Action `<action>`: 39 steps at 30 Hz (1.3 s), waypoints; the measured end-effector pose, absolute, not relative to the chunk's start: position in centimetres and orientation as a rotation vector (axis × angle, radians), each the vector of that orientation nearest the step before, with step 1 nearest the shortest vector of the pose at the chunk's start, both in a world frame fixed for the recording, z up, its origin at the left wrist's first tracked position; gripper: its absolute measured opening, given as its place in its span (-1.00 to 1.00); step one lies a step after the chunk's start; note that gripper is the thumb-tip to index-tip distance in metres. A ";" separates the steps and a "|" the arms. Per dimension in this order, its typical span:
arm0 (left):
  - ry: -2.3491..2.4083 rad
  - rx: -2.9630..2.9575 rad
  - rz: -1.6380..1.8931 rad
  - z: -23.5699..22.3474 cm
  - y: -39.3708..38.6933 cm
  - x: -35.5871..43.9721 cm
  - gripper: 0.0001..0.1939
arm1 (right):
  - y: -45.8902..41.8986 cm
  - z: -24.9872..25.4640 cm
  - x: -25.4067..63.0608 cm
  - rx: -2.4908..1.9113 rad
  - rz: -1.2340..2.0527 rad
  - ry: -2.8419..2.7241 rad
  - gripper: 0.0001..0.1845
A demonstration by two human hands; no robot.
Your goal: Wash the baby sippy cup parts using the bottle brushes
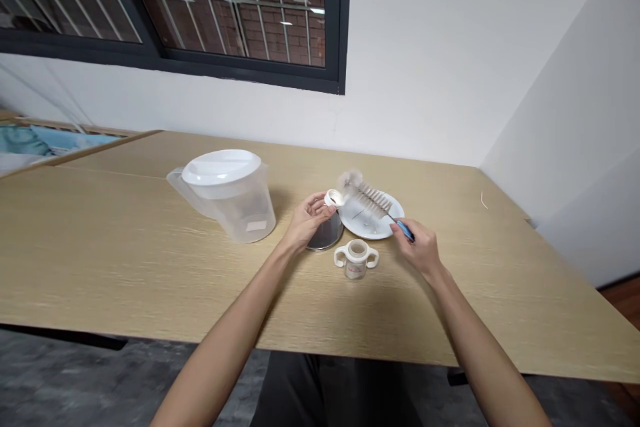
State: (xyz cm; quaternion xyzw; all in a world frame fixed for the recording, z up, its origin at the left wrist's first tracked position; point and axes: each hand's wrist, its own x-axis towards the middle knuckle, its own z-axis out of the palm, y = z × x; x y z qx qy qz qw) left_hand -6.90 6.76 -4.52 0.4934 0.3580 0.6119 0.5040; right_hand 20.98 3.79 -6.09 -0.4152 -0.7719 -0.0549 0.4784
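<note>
A: Where's the bottle brush (376,199)?
B: Over the white plate (371,234), its handle gripped by the right hand (419,245).
A: And the left hand (306,221)?
B: Fingers pinching a white bottle collar (334,198) near the bristles.
A: Around them?
B: A two-handled baby bottle (355,264) stands nearer; a lidded pitcher (243,207) stands left.

The jug (237,203) is smooth, translucent plastic, its lid (223,165) glossy. The ring (339,197) looks like smooth plastic; the brush (370,195) has rough bristles and a shiny handle (405,231). The plate (373,233) is glossy, the table (150,260) satiny and wood-grained.
</note>
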 end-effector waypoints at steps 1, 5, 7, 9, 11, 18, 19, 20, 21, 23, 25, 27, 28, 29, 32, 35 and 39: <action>0.859 1.198 1.486 -4.5 6.7 -6.9 -0.32 | 3.8 -6.1 20.8 -1.006 -0.135 -1.927 -0.74; 0.869 1.174 1.526 -4.4 6.7 -6.9 -0.33 | 4.0 -6.0 21.1 -1.086 -0.161 -1.942 -0.72; 0.857 1.138 1.542 -4.3 6.6 -7.0 -0.31 | 4.0 -5.9 21.5 -1.130 -0.168 -1.866 -0.72; 0.825 1.116 1.540 -4.2 6.5 -7.1 -0.27 | 3.9 -5.8 21.7 -1.127 -0.152 -1.811 -0.72; 0.813 1.115 1.517 -4.1 6.5 -7.2 -0.27 | 3.7 -5.8 21.4 -1.087 -0.136 -1.790 -0.73; 0.869 1.069 1.507 -4.1 6.7 -7.2 -0.43 | 3.5 -6.2 20.4 -1.033 -0.177 -1.920 -0.75; 0.877 1.048 1.506 -4.0 6.7 -7.2 -0.45 | 3.6 -6.2 20.6 -1.064 -0.191 -1.900 -0.74; 0.878 1.027 1.505 -4.0 6.7 -7.2 -0.46 | 3.7 -6.1 20.9 -1.093 -0.198 -1.872 -0.74; 0.872 1.009 1.505 -3.9 6.7 -7.2 -0.47 | 3.8 -6.0 21.1 -1.115 -0.196 -1.842 -0.73; 0.856 0.992 1.505 -3.8 6.6 -7.2 -0.48 | 3.9 -5.9 21.4 -1.133 -0.183 -1.788 -0.73; 0.850 1.002 1.503 -3.7 6.4 -7.1 -0.47 | 3.7 -5.7 21.5 -1.114 -0.168 -1.766 -0.73; 0.838 1.039 1.495 -3.7 6.2 -7.0 -0.42 | 3.6 -5.6 21.2 -1.059 -0.150 -1.804 -0.75; 0.830 1.065 1.489 -3.7 6.2 -6.9 -0.39 | 3.5 -5.6 21.1 -1.030 -0.141 -1.846 -0.75; 0.827 1.096 1.484 -3.8 6.2 -6.8 -0.37 | 3.5 -5.6 21.0 -1.013 -0.137 -1.888 -0.75; 0.861 1.197 1.486 -4.1 6.2 -6.7 -0.34 | 3.6 -5.7 21.1 -1.062 -0.170 -1.932 -0.72; 0.944 1.272 1.524 -4.3 6.3 -6.7 -0.33 | 3.9 -5.7 21.7 -1.141 -0.195 -1.845 -0.71; 1.159 1.422 1.619 -3.9 6.0 -6.6 -0.43 | 3.7 -5.6 21.6 -1.100 -0.159 -1.796 -0.72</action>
